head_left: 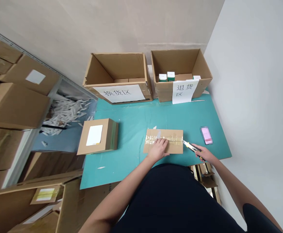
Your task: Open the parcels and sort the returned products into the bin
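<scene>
A small cardboard box [176, 148] lies on the teal table, with shiny tape along its middle seam. My left hand [157, 149] rests on top of it, fingers laid over the tape and thumb at the near side. At the box's right end, my right hand [203, 153] grips a utility knife [191, 147] with a black and yellow handle. Its blade points left, and the tip is at the taped edge; whether it cuts into the tape I cannot tell.
Two open cartons [126, 92] with handwritten paper signs stand at the back, the right one holding small white-and-green boxes [170, 76]. A labelled carton [104, 129] sits at the left edge. A pink phone-shaped object [206, 135] lies right. Stacked cartons [17, 103] fill the left.
</scene>
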Action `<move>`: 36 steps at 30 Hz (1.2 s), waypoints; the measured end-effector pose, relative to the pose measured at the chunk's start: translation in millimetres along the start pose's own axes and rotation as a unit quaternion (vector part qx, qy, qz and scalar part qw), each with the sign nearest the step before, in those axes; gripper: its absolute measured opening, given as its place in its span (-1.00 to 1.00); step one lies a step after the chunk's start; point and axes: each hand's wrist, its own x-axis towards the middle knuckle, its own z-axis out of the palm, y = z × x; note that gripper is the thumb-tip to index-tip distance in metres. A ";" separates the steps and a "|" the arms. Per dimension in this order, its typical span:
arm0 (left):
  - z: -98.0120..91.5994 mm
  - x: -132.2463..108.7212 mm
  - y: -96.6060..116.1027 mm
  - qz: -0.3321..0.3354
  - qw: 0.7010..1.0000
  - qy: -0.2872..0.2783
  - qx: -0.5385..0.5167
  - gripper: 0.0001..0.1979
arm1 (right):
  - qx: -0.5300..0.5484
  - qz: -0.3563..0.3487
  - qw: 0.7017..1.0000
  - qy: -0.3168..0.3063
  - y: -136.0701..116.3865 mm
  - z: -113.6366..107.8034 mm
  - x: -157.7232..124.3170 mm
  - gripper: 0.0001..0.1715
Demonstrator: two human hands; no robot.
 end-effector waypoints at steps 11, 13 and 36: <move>-4.4 1.7 -0.8 -0.004 1.000 0.026 -0.012 -0.20 | 0.061 -0.005 0.998 0.024 34.6 19.7 -8.4 -0.08; -5.5 0.2 0.4 -0.003 1.000 0.025 0.004 -0.20 | 0.078 -0.014 0.996 0.037 30.2 15.2 -4.6 -0.06; -3.5 0.6 4.5 -0.029 0.999 0.020 0.015 -0.18 | 0.029 -0.061 0.961 0.268 78.5 26.0 47.4 -0.09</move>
